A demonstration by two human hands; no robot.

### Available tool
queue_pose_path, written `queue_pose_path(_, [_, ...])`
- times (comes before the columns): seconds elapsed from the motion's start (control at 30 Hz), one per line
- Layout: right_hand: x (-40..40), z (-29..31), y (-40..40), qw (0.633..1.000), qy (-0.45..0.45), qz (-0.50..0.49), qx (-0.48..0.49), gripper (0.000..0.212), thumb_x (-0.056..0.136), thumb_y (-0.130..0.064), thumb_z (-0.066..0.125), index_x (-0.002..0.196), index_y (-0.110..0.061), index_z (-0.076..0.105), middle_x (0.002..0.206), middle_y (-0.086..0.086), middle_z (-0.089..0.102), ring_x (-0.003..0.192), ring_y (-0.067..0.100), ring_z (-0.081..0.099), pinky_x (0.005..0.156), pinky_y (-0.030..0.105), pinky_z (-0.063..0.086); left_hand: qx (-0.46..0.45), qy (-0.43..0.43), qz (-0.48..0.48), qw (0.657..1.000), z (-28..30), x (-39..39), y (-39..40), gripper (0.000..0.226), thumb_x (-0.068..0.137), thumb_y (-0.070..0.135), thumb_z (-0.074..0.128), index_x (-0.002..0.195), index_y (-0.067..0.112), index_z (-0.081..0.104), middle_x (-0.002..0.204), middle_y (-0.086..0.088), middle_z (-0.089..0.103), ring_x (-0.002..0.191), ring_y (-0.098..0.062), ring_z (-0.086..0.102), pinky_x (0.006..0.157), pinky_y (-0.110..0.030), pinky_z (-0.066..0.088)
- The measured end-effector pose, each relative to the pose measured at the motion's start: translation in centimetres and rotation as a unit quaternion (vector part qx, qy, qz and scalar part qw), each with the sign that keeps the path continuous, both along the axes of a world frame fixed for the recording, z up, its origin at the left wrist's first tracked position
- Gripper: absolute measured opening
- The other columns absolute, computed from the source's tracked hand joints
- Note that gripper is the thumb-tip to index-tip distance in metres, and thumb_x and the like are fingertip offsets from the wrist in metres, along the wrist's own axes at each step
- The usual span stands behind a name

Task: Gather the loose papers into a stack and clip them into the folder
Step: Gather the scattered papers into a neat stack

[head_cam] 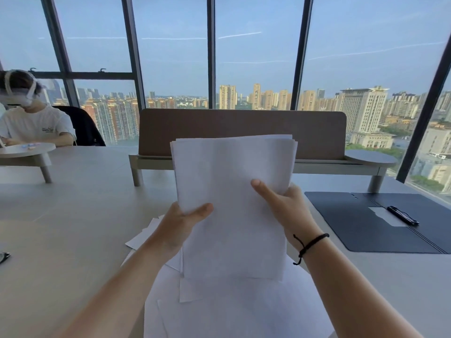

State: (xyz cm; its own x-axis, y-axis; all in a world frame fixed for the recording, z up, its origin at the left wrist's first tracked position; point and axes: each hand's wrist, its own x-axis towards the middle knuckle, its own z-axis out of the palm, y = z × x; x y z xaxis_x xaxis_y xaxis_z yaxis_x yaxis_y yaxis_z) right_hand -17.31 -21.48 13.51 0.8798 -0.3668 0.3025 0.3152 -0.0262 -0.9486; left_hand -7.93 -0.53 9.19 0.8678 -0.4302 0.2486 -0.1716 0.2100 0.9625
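Observation:
A stack of white papers [231, 191] stands upright on its lower edge in front of me, held by both hands. My left hand [179, 228] grips its left side, thumb across the front. My right hand [285, 206] grips the right side, thumb on the front sheet. The top edges of the sheets are slightly uneven. More loose white sheets [219, 308] lie flat on the table under the stack and toward me. A dark blue folder [353, 228] lies open on the table to the right, with a black clip [402, 215] near its middle.
The grey table [73, 228] stretches left. A brown desk divider on a raised shelf [317, 132] stands behind the papers. A person in a white shirt [31, 123] sits at the far left. A dark object [3, 257] lies at the left edge. Windows lie beyond.

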Motion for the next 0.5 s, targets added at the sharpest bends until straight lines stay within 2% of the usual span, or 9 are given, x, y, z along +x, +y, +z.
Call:
queue_pose_path(0.1, [0.3,-1.1,-1.2,0.998,0.047,-0.032,-0.025,0.06,0.077,-0.069,0.067,0.096,-0.012,0.069,0.091,0.004,0.077,0.086,0.022,0.073,0.077,0.038,0.054,-0.03,0.031,0.104,0.994,0.2,1.5,0.6,0.014,0.091,0.014,0.069,0.102,0.009,0.075,0.091,0.001,0.08,0.096,-0.02,0.075,0.086,-0.033,0.058])
queue_pose_path(0.17, [0.4,-1.9,-3.3,0.984,0.144,-0.089,-0.049,0.071,0.085,-0.078,0.043,0.099,-0.013,0.067,0.093,0.007,0.075,0.088,0.025,0.068,0.077,0.038,0.046,-0.11,0.087,0.155,0.978,0.0,3.4,2.0,0.019,0.091,0.022,0.069,0.107,0.012,0.074,0.087,0.002,0.078,0.087,-0.019,0.074,0.085,-0.034,0.059])
queue_pose_path(0.23, [0.5,-3.4,-4.9,0.946,0.268,-0.111,-0.143,0.082,0.088,-0.08,0.029,0.115,-0.011,0.066,0.1,0.009,0.071,0.09,0.026,0.064,0.075,0.036,0.043,-0.197,0.119,0.067,0.971,-1.6,5.4,4.1,0.019,0.092,0.033,0.063,0.093,0.02,0.076,0.075,0.003,0.076,0.069,-0.01,0.073,0.068,-0.023,0.059])
queue_pose_path(0.27, [0.5,-4.2,-5.1,0.916,0.324,-0.105,-0.212,0.089,0.085,-0.082,0.032,0.124,-0.009,0.062,0.104,0.01,0.07,0.089,0.026,0.063,0.076,0.036,0.044,-0.21,0.141,-0.015,0.967,-2.7,5.9,4.7,0.028,0.095,0.035,0.056,0.099,0.018,0.077,0.083,-0.001,0.078,0.075,-0.011,0.073,0.071,-0.02,0.056])
queue_pose_path(0.3, [0.6,-5.0,-5.1,0.883,0.37,-0.089,-0.277,0.095,0.08,-0.085,0.039,0.134,-0.008,0.056,0.113,0.012,0.069,0.093,0.025,0.062,0.083,0.036,0.046,-0.231,0.111,0.007,0.967,-4.8,7.0,5.3,0.037,0.102,0.032,0.046,0.117,0.009,0.071,0.102,-0.011,0.076,0.091,-0.018,0.072,0.083,-0.022,0.052])
queue_pose_path(0.37, [0.6,-6.1,-4.3,0.822,0.429,-0.048,-0.372,0.107,0.069,-0.083,0.059,0.145,-0.01,0.041,0.14,0.011,0.056,0.12,0.025,0.054,0.099,0.037,0.044,-0.317,0.164,-0.071,0.931,-11.3,11.1,7.0,0.044,0.105,0.017,0.032,0.136,-0.008,0.05,0.125,-0.025,0.063,0.111,-0.033,0.063,0.101,-0.033,0.042])
queue_pose_path(0.43, [0.9,-6.6,-3.4,0.789,0.448,-0.021,-0.421,0.126,0.053,-0.085,0.071,0.15,-0.015,0.032,0.15,0.007,0.042,0.137,0.024,0.04,0.105,0.039,0.043,-0.338,0.177,-0.089,0.92,-12.9,11.1,7.6,0.034,0.101,0.012,0.047,0.125,-0.01,0.058,0.117,-0.025,0.066,0.105,-0.033,0.066,0.098,-0.033,0.045])
queue_pose_path(0.47, [1.1,-6.8,-3.0,0.781,0.451,-0.018,-0.431,0.138,0.04,-0.089,0.071,0.15,-0.017,0.03,0.149,0.006,0.041,0.136,0.024,0.04,0.104,0.041,0.044,-0.308,0.209,-0.026,0.928,-11.3,9.6,6.8,0.024,0.088,0.009,0.07,0.107,-0.005,0.069,0.098,-0.018,0.072,0.088,-0.026,0.07,0.086,-0.028,0.052])
queue_pose_path(0.5, [1.6,-7.1,-2.9,0.778,0.453,-0.019,-0.435,0.147,0.029,-0.092,0.069,0.15,-0.018,0.029,0.148,0.006,0.041,0.134,0.025,0.042,0.103,0.042,0.046,-0.296,0.232,-0.056,0.925,-10.0,9.4,5.6,0.025,0.064,0.008,0.091,0.084,0.003,0.075,0.075,-0.008,0.071,0.066,-0.017,0.069,0.068,-0.023,0.055])
